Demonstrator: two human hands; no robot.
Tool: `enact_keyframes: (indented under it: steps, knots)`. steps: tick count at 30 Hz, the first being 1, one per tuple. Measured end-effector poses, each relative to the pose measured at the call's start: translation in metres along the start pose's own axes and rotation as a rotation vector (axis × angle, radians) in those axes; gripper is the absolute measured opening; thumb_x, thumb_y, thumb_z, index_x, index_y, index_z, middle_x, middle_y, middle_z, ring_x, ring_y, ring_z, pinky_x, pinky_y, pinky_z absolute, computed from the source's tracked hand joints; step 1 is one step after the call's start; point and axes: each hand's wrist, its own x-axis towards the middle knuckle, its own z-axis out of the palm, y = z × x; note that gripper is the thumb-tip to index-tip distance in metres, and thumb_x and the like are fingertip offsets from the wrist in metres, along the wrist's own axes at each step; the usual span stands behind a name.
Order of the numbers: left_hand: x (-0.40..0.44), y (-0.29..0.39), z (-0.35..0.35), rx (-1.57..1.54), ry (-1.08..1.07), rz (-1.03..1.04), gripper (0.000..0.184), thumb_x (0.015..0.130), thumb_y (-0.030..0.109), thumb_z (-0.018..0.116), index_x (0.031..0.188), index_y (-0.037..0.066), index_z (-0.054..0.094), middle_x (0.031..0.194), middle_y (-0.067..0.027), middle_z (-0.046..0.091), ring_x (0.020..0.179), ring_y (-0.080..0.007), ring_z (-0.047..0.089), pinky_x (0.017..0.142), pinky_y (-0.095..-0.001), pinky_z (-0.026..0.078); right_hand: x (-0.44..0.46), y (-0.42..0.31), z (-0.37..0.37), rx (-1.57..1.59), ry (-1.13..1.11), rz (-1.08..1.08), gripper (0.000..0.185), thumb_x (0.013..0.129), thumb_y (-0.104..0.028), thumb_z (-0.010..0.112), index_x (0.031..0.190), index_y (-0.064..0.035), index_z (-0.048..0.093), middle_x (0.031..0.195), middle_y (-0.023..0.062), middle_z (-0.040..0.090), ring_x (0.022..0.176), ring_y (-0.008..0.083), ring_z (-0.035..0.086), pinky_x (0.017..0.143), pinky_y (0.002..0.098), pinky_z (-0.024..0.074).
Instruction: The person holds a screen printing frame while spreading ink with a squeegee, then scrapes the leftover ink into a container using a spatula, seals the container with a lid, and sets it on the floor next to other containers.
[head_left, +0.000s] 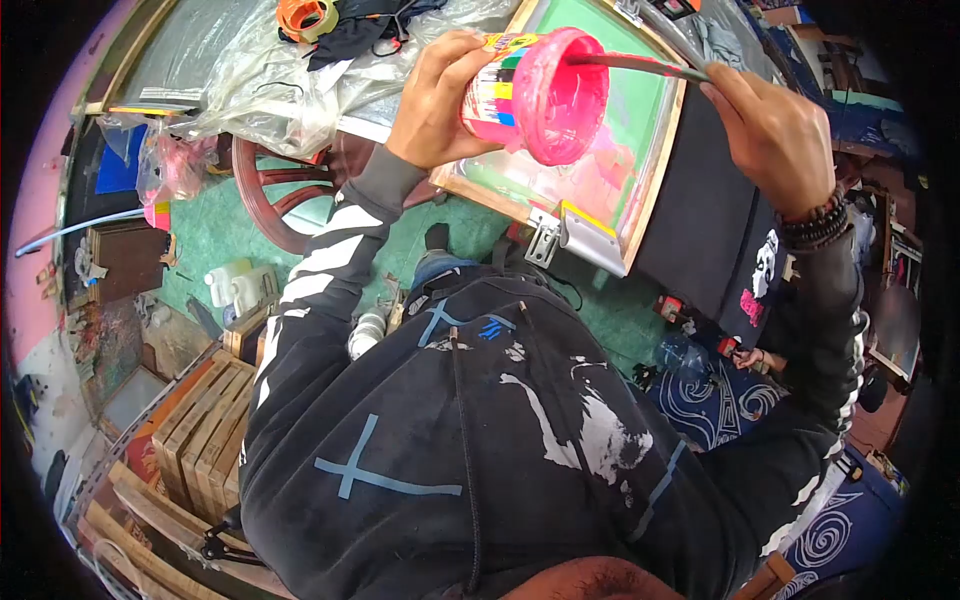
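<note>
My left hand (pixel 437 105) is wrapped round a plastic tub of pink ink (pixel 490 105), tilted so its open mouth faces right and towards me. Bright pink ink coats its rim and inner wall. Between the thumb and fingers of my right hand (pixel 770 135) is a thin, flat, ink-stained stirring stick (pixel 645 66). Its far end reaches into the mouth of the tub. Below the tub lies a wood-framed printing screen (pixel 655 150) with green mesh, smeared pink near its front.
A metal hinge clamp (pixel 543 238) grips the screen's front edge. Clear plastic sheeting (pixel 240 90) and an orange tape roll (pixel 306 16) lie at upper left. A dark padded board (pixel 700 210) extends right. Wooden frames (pixel 200 430) stand at lower left. Another person's hand (pixel 765 360) shows at right.
</note>
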Motion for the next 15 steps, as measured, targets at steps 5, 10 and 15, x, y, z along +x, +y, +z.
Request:
enact_keyframes:
  steps: [5,10,15]
  knots:
    - [0.016,-0.012,0.005,0.080,0.080,0.132,0.089,0.059,0.036,0.094,0.133,0.011,0.052,0.131,-0.0161,0.051,0.124,-0.0414,0.052,0.099,-0.0510,0.047,-0.018,-0.014,0.002,0.155,0.049,0.219,0.014,0.095,-0.018,0.066,0.105,-0.0087,0.068,0.079,0.0151,0.068,0.065,0.0358,0.065,0.055,0.0418,0.0480]
    - [0.028,-0.020,0.028,0.273,0.297,0.224,0.088,0.081,0.056,0.075,0.152,0.017,0.038,0.150,-0.0156,0.043,0.128,-0.0410,0.052,0.105,-0.0609,0.040,-0.024,-0.042,0.002,0.305,-0.124,0.595,0.022,0.096,-0.029,0.061,0.096,-0.0085,0.069,0.067,0.0199,0.064,0.069,0.0418,0.065,0.059,0.0496,0.0495]
    - [0.016,-0.023,0.047,0.227,0.321,0.204,0.088,0.060,0.039,0.095,0.133,0.018,0.052,0.131,-0.0139,0.048,0.126,-0.0406,0.050,0.103,-0.0569,0.044,-0.023,-0.054,0.015,0.474,-0.203,0.792,0.029,0.095,-0.030,0.060,0.098,-0.0045,0.072,0.071,0.0234,0.065,0.073,0.0448,0.065,0.065,0.0503,0.0511]
